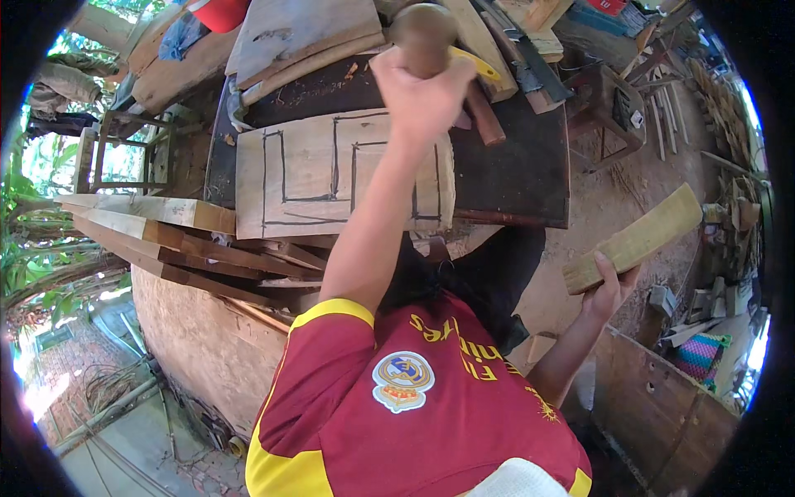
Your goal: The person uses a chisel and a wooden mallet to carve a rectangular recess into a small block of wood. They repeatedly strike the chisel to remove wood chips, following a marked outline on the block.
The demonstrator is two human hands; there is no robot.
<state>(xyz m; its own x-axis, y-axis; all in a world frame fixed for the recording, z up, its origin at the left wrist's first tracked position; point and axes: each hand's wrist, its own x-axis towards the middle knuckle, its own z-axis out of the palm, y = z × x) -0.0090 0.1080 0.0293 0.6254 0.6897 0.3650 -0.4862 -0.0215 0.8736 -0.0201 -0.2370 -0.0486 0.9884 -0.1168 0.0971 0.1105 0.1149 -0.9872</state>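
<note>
My left hand point(426, 98) reaches over the far side of the dark table, its fingers curled round a blurred, round brown object point(424, 37) whose kind I cannot make out. Beneath my left forearm lies a pale wooden board point(310, 166) marked with black straight lines and rectangles. A yellow piece with a hole point(489, 69) and a reddish-brown wooden bar point(485, 116) are close beside that hand. Off the table's right side, my right hand point(611, 286) grips a short wooden block point(642, 236) near its lower end, tilted up to the right.
Stacked planks point(166, 236) jut out at the left. More boards point(306, 33) and a red container point(219, 12) are at the back. A grey curved metal tool point(235, 106) lies at the table's point(517, 178) left edge. A brown stool point(609, 112) stands at right.
</note>
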